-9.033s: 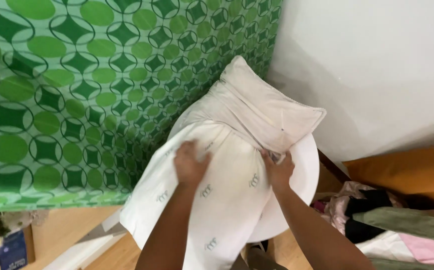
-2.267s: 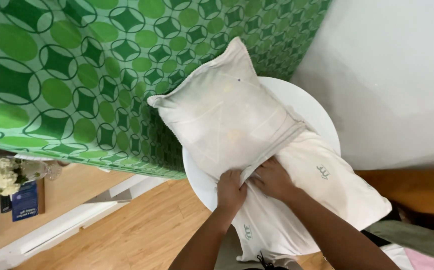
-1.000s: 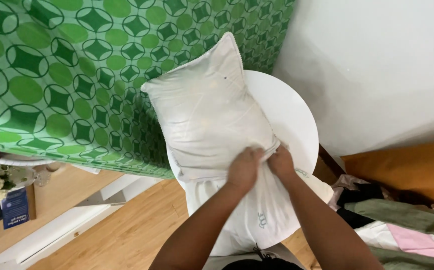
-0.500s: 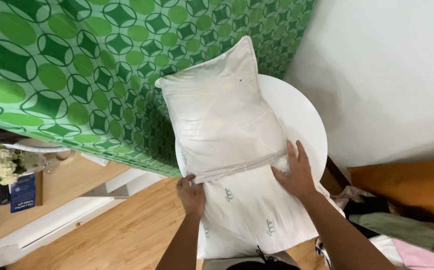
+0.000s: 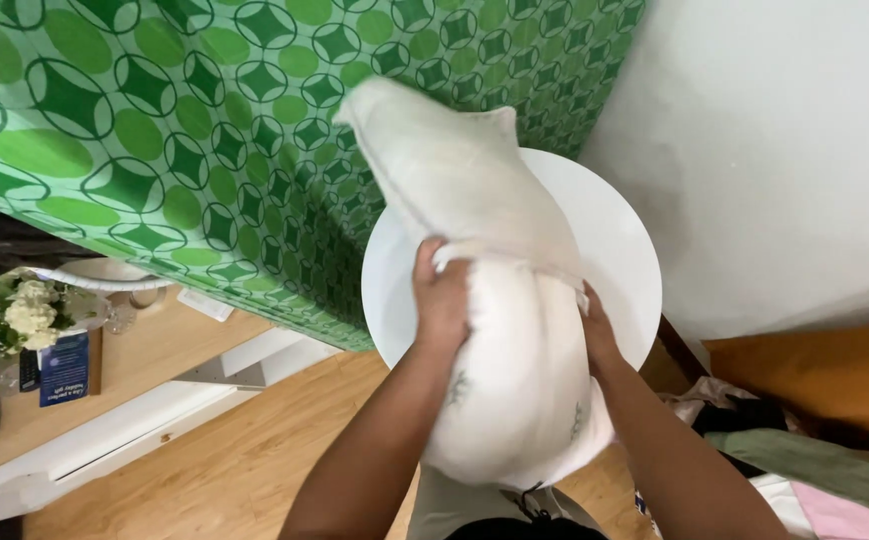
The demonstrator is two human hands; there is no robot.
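The pillow (image 5: 475, 190) is lifted over the round white table (image 5: 615, 250), its far end bare and tilted toward the green patterned cloth (image 5: 155, 130) on the left. Its near half sits inside a white pillowcase (image 5: 520, 390). The left hand (image 5: 442, 300) has its fingers curled tight around the pillowcase's open edge on the left side. The right hand (image 5: 595, 335) presses against the right side, fingers hidden behind the fabric, so its grip cannot be told. Clothes (image 5: 805, 460) lie at the near right.
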